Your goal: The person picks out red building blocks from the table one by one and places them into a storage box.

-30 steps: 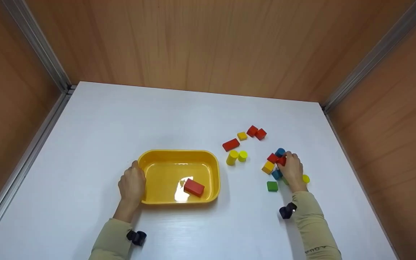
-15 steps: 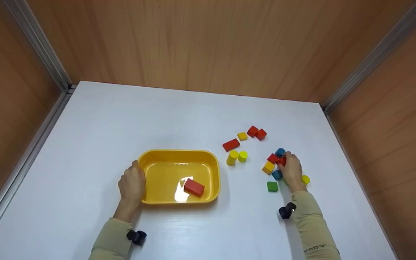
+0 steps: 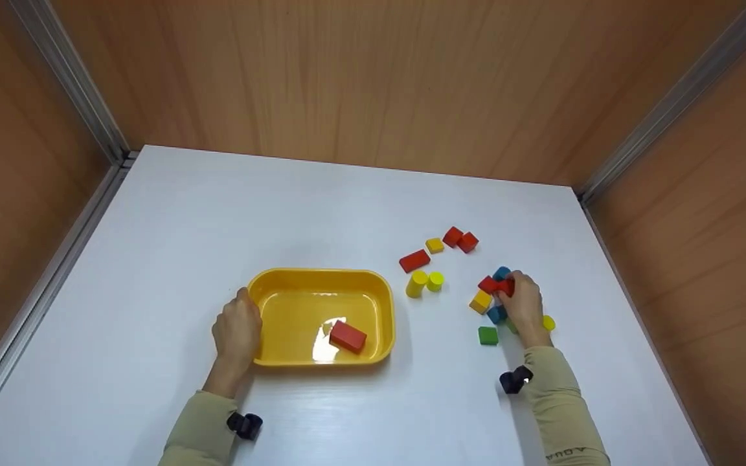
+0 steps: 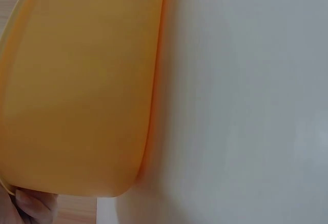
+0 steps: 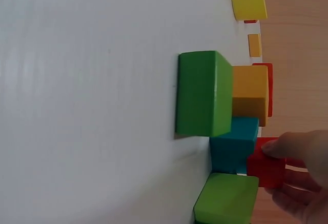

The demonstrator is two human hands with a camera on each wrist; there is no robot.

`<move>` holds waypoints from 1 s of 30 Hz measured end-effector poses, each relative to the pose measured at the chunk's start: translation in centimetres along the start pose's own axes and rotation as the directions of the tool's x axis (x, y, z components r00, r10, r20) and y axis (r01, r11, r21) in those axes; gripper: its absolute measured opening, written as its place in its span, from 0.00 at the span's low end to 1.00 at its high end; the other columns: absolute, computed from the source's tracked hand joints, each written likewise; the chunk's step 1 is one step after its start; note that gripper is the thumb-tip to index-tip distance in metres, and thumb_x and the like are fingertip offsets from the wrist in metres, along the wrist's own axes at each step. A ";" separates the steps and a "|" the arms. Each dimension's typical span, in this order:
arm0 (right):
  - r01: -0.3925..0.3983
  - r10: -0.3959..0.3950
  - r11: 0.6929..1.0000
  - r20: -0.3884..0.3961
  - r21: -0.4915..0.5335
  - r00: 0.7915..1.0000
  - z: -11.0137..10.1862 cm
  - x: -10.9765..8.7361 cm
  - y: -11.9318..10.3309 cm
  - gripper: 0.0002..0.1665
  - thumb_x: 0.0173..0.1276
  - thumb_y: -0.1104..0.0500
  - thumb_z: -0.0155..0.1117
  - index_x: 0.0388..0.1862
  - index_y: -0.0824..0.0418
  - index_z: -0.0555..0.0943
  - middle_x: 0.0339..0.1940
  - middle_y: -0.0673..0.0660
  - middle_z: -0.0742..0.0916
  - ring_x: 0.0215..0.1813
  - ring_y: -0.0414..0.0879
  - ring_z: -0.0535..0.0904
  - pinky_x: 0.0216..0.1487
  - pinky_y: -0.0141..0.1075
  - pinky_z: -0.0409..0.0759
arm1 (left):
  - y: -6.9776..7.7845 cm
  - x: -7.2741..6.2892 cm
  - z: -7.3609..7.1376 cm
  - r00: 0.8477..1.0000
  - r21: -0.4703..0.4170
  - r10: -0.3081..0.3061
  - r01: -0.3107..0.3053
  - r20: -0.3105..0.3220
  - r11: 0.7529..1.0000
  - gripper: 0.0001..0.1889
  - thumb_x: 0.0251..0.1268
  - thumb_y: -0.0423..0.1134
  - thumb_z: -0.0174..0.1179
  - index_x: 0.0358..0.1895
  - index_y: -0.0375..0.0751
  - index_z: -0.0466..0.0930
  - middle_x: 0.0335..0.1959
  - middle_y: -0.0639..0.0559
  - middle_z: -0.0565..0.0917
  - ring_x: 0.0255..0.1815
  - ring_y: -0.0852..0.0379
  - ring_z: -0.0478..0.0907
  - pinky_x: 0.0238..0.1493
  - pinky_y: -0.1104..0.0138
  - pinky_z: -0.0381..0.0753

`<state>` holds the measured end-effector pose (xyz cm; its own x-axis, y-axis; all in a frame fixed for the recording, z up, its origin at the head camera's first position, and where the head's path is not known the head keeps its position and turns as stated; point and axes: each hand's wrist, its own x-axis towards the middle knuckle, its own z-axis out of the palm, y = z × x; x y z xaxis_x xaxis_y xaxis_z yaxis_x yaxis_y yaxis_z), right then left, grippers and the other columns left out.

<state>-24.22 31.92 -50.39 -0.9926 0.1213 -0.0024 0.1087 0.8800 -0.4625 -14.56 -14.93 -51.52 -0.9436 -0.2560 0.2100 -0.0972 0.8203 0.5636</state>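
My left hand (image 3: 237,330) grips the left rim of a yellow tray (image 3: 321,276); a red rectangular block (image 3: 348,336) lies in it. In the left wrist view the tray's side wall (image 4: 82,90) fills the left half, with some fingers (image 4: 38,206) at its lower corner. Over at the right, my right hand (image 3: 524,304) pinches a red block (image 5: 265,168) between thumb and fingers. Crowded around it are another red block (image 3: 487,284), a blue cylinder (image 3: 501,272), a blue block (image 3: 497,314), a yellow block (image 3: 480,301) and a light green block (image 5: 228,198).
A green block (image 3: 488,335) sits nearer my body, and a yellow round piece (image 3: 548,322) shows beside the right wrist. Between tray and right hand stand two yellow cylinders (image 3: 416,283). Farther back lie a red oblong block (image 3: 414,261), a small yellow block (image 3: 434,245) and two red cubes (image 3: 460,239).
The red block at my right fingertips shows a little more than before, with the hand almost in the same place. My left hand and the tray have stayed put.
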 end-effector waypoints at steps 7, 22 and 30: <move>0.059 -0.056 0.996 -0.040 0.072 0.998 -0.6 -0.7 -1.3 0.23 0.57 0.67 0.61 0.51 0.72 0.69 0.45 0.67 0.76 0.45 0.57 0.71 0.53 0.44 0.69 | 0.2 0.1 0.0 1.000 -0.016 -0.019 0.019 0.007 1.000 0.10 0.63 0.28 0.44 0.41 0.23 0.70 0.23 0.36 0.77 0.17 0.47 0.74 0.14 0.58 0.73; 0.262 -0.237 0.955 -0.171 0.139 0.956 -1.4 -3.2 -6.2 0.22 0.54 0.65 0.64 0.48 0.68 0.72 0.41 0.64 0.78 0.41 0.53 0.73 0.46 0.43 0.74 | 0.3 0.2 0.3 1.000 -0.026 0.002 -0.002 -0.015 1.000 0.09 0.62 0.27 0.44 0.41 0.23 0.70 0.23 0.35 0.77 0.17 0.46 0.75 0.13 0.58 0.72; 0.370 -0.329 0.912 -0.224 0.175 0.917 -1.5 -4.7 -8.9 0.22 0.52 0.66 0.66 0.47 0.67 0.74 0.40 0.61 0.79 0.40 0.51 0.74 0.44 0.41 0.76 | 0.5 0.3 0.3 1.000 -0.025 -0.021 0.021 0.008 0.999 0.12 0.63 0.28 0.44 0.44 0.22 0.69 0.26 0.33 0.78 0.19 0.45 0.76 0.15 0.57 0.73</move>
<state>-20.43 24.19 -44.93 -0.9342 -0.0758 0.3485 -0.2779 0.7672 -0.5781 -14.98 -14.46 -51.36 -0.9439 -0.2692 0.1914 -0.1094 0.8016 0.5877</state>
